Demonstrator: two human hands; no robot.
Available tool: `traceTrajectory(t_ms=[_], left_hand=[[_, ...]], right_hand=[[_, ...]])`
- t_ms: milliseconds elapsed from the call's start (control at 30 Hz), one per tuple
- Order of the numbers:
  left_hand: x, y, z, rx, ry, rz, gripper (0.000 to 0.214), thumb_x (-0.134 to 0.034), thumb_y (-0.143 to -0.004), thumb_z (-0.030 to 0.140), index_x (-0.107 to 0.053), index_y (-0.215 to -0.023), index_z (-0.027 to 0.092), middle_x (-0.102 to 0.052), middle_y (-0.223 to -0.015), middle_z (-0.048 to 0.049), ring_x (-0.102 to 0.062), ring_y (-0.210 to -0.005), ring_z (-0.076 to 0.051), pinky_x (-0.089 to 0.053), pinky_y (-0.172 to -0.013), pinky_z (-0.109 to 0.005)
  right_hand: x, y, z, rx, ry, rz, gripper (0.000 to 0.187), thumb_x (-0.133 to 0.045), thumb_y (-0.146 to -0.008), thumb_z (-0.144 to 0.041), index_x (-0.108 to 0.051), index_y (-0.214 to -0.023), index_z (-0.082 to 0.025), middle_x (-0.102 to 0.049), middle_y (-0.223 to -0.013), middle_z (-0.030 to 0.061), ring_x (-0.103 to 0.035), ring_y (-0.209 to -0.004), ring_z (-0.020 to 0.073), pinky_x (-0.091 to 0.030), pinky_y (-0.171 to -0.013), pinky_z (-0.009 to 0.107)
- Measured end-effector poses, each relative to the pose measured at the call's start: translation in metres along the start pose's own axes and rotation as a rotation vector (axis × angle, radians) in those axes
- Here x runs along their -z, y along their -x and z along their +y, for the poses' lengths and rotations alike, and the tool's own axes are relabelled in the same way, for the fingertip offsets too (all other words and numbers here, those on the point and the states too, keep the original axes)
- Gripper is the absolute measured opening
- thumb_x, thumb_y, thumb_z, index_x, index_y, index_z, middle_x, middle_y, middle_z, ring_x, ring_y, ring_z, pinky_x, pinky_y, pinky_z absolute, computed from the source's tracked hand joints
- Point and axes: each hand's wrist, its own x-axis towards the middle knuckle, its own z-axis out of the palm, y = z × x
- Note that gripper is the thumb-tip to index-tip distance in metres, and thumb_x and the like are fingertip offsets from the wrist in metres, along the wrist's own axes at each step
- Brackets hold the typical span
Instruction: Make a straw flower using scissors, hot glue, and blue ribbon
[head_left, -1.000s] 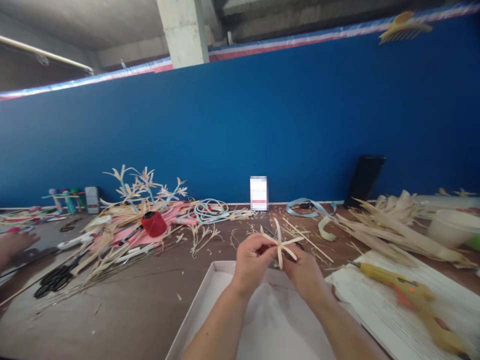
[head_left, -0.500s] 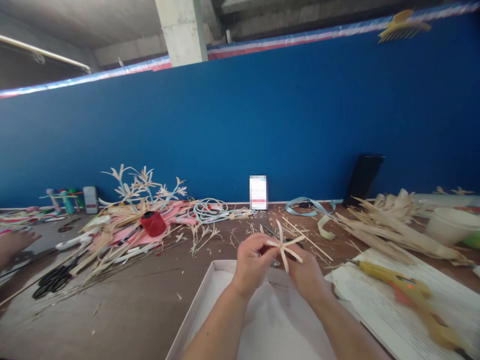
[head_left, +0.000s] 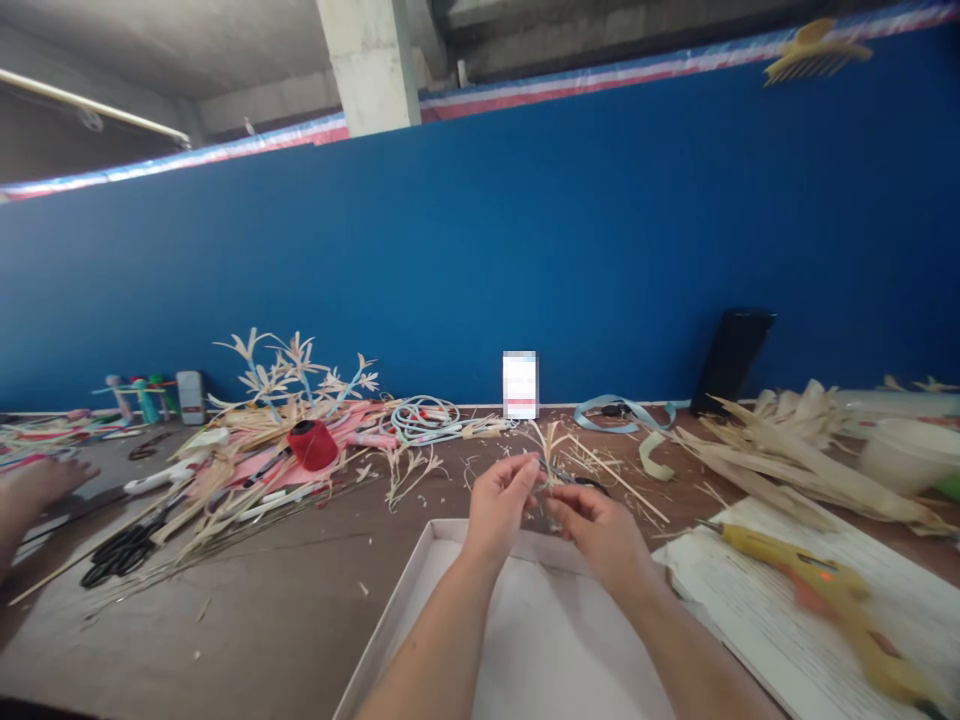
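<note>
A small pale flower of dried husk strips (head_left: 550, 438) stands upright over my fingertips, its petals spread at the top. My left hand (head_left: 496, 508) pinches it just below the petals, thumb against fingers. Close beside it, my right hand (head_left: 600, 530) is closed in a pinch near the lower end of the flower; what sits between its fingertips is too small to make out. Both hands hover over the far rim of a shallow white box (head_left: 570, 640). Dark-handled scissors (head_left: 591, 484) lie on the table just behind my right hand, partly hidden.
A yellow glue gun (head_left: 810, 570) lies on printed paper (head_left: 720, 590) at right, near dried husks (head_left: 810, 460). Finished flowers (head_left: 270, 375), a red thread spool (head_left: 312, 445) and black scissors (head_left: 124, 550) are at left. Another person's hand (head_left: 41, 490) reaches in there. A phone (head_left: 520, 385) leans against the blue partition (head_left: 480, 250).
The flower has turned from facing me to standing upright, petals up. My hands have drawn slightly apart, and the right hand has shifted down the flower. The view has moved slightly.
</note>
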Motion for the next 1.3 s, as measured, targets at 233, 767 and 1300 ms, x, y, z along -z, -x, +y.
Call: traceTrajectory(t_ms=[233, 767, 1300], left_hand=[[0.000, -0.003, -0.006, 0.080, -0.100, -0.037, 0.035, -0.062, -0.068, 0.044, -0.067, -0.089, 0.016, -0.063, -0.074, -0.0032, -0.044, -0.050, -0.006, -0.034, -0.044, -0.018], [0.000, -0.003, -0.013, -0.049, -0.168, -0.040, 0.019, -0.068, -0.062, 0.031, -0.066, -0.073, 0.015, -0.061, -0.068, -0.0016, -0.049, -0.059, -0.009, -0.039, -0.056, -0.020], [0.010, -0.012, -0.018, -0.177, -0.295, 0.211, 0.016, -0.066, -0.065, 0.030, -0.065, -0.070, 0.015, -0.059, -0.077, -0.0025, -0.052, -0.068, -0.011, -0.042, -0.067, -0.023]], right_hand=[[0.002, -0.001, -0.004, -0.022, 0.025, 0.050, 0.035, -0.059, -0.069, -0.041, -0.068, -0.091, -0.017, -0.058, -0.053, -0.0011, -0.047, -0.047, 0.0122, -0.036, -0.046, 0.024], [0.005, -0.002, 0.004, -0.009, 0.199, 0.009, 0.041, -0.056, -0.072, -0.048, -0.065, -0.100, -0.020, -0.066, -0.069, 0.0010, -0.054, -0.054, 0.0143, -0.037, -0.048, 0.024], [-0.005, -0.001, 0.003, 0.033, 0.141, 0.124, 0.039, -0.055, -0.071, -0.043, -0.061, -0.101, -0.020, -0.066, -0.080, 0.0034, -0.056, -0.054, 0.0142, -0.047, -0.053, 0.027]])
